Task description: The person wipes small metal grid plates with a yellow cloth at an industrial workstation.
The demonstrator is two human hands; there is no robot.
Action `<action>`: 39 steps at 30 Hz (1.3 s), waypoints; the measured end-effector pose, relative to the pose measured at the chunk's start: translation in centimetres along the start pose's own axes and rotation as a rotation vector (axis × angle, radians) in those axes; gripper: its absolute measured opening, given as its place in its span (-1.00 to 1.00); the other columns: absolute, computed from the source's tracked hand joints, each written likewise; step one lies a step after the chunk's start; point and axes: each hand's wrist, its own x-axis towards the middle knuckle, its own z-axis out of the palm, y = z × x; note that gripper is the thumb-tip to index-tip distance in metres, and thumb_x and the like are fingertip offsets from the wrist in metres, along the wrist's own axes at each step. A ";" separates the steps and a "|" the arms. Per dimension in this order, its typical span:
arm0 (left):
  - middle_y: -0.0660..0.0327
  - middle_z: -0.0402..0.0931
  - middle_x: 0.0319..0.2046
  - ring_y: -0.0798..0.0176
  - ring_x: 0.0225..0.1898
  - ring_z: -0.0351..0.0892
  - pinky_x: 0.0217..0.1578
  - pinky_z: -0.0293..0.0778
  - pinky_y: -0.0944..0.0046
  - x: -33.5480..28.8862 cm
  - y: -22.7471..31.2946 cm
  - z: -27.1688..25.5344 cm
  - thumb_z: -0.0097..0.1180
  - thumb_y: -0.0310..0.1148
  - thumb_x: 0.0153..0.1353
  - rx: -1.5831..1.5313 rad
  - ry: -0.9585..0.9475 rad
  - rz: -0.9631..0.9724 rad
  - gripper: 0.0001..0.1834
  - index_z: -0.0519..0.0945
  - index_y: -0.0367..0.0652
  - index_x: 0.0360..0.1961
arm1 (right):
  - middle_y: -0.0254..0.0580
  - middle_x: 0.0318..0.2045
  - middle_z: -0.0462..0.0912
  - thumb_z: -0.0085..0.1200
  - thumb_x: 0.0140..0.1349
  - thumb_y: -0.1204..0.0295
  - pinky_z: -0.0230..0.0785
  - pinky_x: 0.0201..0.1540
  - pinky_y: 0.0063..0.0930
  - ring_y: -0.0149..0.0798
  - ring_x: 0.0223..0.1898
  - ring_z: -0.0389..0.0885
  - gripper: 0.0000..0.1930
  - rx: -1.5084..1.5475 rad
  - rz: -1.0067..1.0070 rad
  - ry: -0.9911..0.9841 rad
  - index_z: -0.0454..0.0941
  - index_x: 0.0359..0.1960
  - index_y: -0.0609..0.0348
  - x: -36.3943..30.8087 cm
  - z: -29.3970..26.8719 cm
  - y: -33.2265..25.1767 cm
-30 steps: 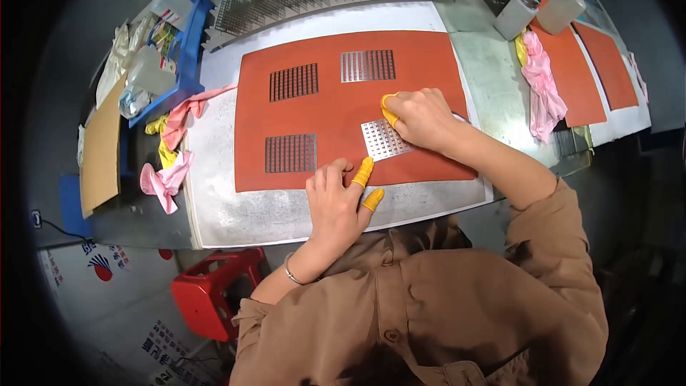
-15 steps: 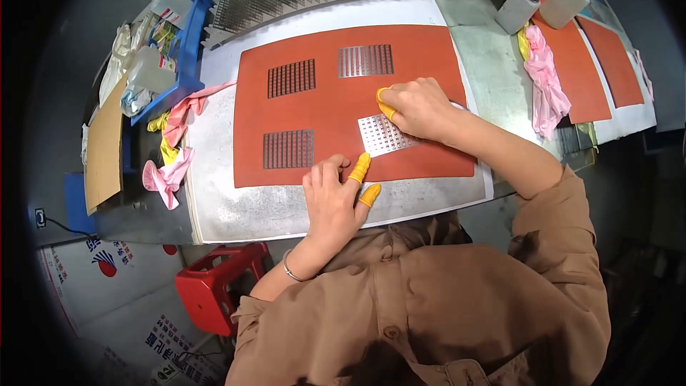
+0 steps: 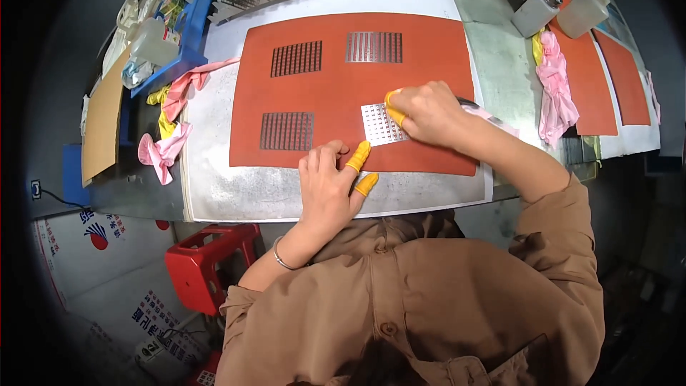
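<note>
The bright perforated plate lies on the near right part of the red mat, left of my right hand and partly beneath it. That hand is curled, a yellow finger cot over the plate; I cannot tell what, if anything, it clamps (a dark thing shows just to its right). My left hand is nearer and to the left, thumb and forefinger apart, the forefinger's tip at the plate's near edge.
</note>
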 end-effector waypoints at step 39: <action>0.11 0.31 -0.15 0.09 -0.12 0.28 -0.15 0.14 0.10 0.4 0.5 1.0 0.21 -0.20 -0.12 -0.192 0.017 0.084 -0.51 0.51 -0.24 -0.14 | -0.11 -0.56 0.56 0.07 -0.05 0.48 0.37 -0.52 -0.20 0.01 -0.55 0.52 -0.93 -0.098 0.453 0.202 0.51 -0.49 0.16 -3.2 1.6 -6.2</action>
